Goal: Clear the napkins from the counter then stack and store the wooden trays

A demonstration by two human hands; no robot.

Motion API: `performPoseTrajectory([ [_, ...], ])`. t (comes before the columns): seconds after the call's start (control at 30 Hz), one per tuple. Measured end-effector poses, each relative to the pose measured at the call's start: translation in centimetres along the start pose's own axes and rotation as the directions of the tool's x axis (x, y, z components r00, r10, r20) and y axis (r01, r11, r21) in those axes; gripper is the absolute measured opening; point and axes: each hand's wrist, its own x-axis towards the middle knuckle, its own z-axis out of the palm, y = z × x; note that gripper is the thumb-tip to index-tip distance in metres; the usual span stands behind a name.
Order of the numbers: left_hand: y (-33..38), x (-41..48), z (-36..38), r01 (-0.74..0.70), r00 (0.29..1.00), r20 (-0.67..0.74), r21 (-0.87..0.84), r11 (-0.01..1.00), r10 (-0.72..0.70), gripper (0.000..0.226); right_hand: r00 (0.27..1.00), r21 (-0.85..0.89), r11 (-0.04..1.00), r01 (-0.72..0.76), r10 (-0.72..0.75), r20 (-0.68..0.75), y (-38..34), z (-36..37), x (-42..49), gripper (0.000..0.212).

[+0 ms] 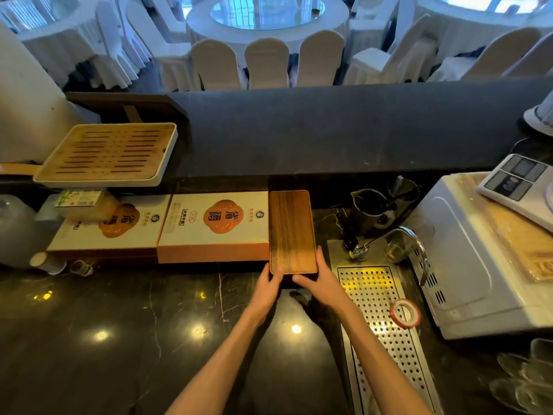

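A dark wooden tray lies lengthwise just right of the orange-and-white boxes, its far end under the raised bar ledge. It may be a stack; I cannot tell how many. My left hand grips its near-left corner. My right hand grips its near-right corner, thumb on the tray's edge. No napkins are visible on the black marble counter.
Two orange-and-white boxes sit left of the tray. A slatted bamboo tray rests higher at the left. A perforated steel drain with a tap, a tape roll, a white appliance and glasses lie right.
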Motion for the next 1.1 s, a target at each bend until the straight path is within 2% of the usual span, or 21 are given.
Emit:
performPoseTrajectory([
  [0.13,-0.8,0.4,-0.3,-0.067,0.995,0.08,0.152,0.986,0.055,0.067,1.0,-0.052,0.998,-0.028,0.028,-0.003,0.5,-0.4,0.3,0.085],
  [0.27,-0.1,1.6,-0.1,-0.019,0.996,-0.081,0.315,0.949,0.046,0.052,0.999,-0.043,0.999,-0.031,0.031,-0.013,0.5,-0.1,1.1,0.08],
  [0.33,-0.4,2.1,-0.3,-0.031,0.995,-0.079,0.382,0.923,0.066,0.05,1.0,-0.066,0.998,-0.021,0.019,-0.025,0.2,-0.1,1.4,0.081],
  [0.43,-0.8,2.2,-0.9,-0.056,0.997,-0.033,0.404,0.913,0.076,0.054,1.0,-0.112,0.994,-0.015,0.014,-0.011,0.0,-0.4,1.6,0.085],
  [0.5,-1.3,1.8,-1.2,-0.088,0.995,-0.015,0.372,0.924,0.101,0.059,1.0,-0.144,0.99,0.009,-0.009,0.002,0.0,-0.5,1.1,0.096],
  [0.6,-3.0,0.0,-1.3,-0.188,0.969,-0.075,0.388,0.902,0.234,0.079,0.988,-0.24,0.964,0.111,-0.134,-0.08,0.8,-0.6,-0.8,0.112],
  [0.7,-4.8,-1.8,-0.9,-0.33,0.864,-0.115,0.608,0.723,0.491,0.086,0.94,-0.51,0.833,0.214,-0.317,-0.123,1.8,-0.1,-3.0,0.107],
  [0.77,-5.0,-1.8,-0.3,-0.378,0.823,-0.026,0.72,0.582,0.568,0.087,0.924,-0.675,0.699,0.236,-0.377,-0.067,2.0,0.3,-3.5,0.102],
  [0.8,-5.0,-1.6,0.0,-0.38,0.821,0.036,0.779,0.499,0.569,0.086,0.923,-0.713,0.658,0.243,-0.383,-0.039,2.1,0.7,-3.5,0.099],
  [0.87,-4.5,-0.9,0.5,-0.322,0.846,0.096,0.877,0.358,0.525,0.083,0.932,-0.711,0.662,0.235,-0.362,-0.029,1.9,1.3,-3.4,0.094],
  [0.93,-4.2,-0.4,0.7,-0.246,0.874,0.079,0.922,0.298,0.48,0.087,0.936,-0.695,0.685,0.217,-0.348,-0.05,1.7,1.5,-3.2,0.093],
  [1.1,-2.6,-1.5,-0.2,-0.181,0.929,0.107,0.967,0.182,0.355,0.098,0.947,-0.747,0.634,0.201,-0.321,-0.019,0.1,0.5,-3.8,0.089],
])
